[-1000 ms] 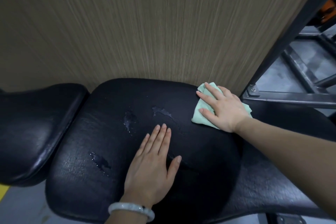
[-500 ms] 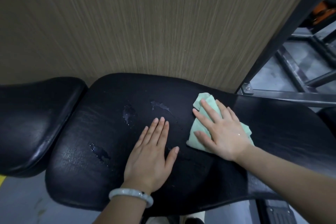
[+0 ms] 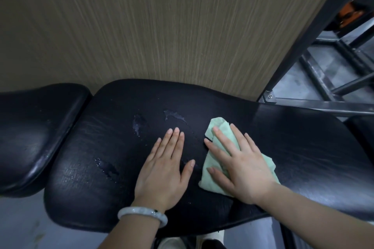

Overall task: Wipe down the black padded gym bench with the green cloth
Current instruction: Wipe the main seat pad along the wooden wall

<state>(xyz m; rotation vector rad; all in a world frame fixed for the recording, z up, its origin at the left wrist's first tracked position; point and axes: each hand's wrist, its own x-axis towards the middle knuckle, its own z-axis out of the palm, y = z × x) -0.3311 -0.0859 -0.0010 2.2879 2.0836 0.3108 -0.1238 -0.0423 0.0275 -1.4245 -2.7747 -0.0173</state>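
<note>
Head view: the right hand (image 3: 241, 164), fingers spread flat on the green cloth (image 3: 219, 127), has swept it from the black padded bench's (image 3: 303, 147) far edge toward centre; the left hand (image 3: 164, 170) braces open-palmed, empty. Wet patches (image 3: 138, 123) remain.

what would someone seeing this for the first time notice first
Most likely the green cloth, the one bright thing on the black padded bench, pressed flat under the right hand near the middle. Next, the left hand laid flat beside it, with a pale bangle on its wrist. Then the wet patches glistening on the pad to the left of both hands.
</note>
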